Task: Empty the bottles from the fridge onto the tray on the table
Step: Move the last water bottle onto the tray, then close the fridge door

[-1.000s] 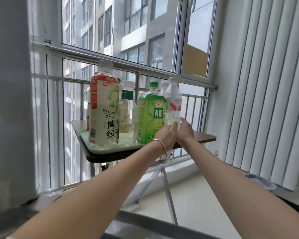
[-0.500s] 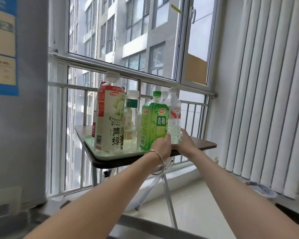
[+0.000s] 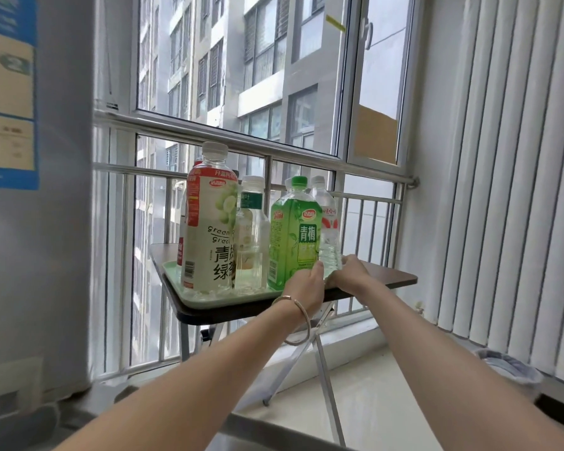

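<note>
Both bare forearms stretched forward from the lower corners of the view and converged ahead, the wrists close together. The left hand point(image 3: 303, 288) was seen from the back, its fingers point(image 3: 318, 270) extended upward and forward, lying against the lower part of what stood before it. A thin metal bangle point(image 3: 295, 315) circled the left wrist and hung loosely below it. The right hand point(image 3: 350, 271) sat just beside the left, slightly farther forward, with its fingers curled inward toward the left hand; whether they gripped firmly could not be told.
</note>
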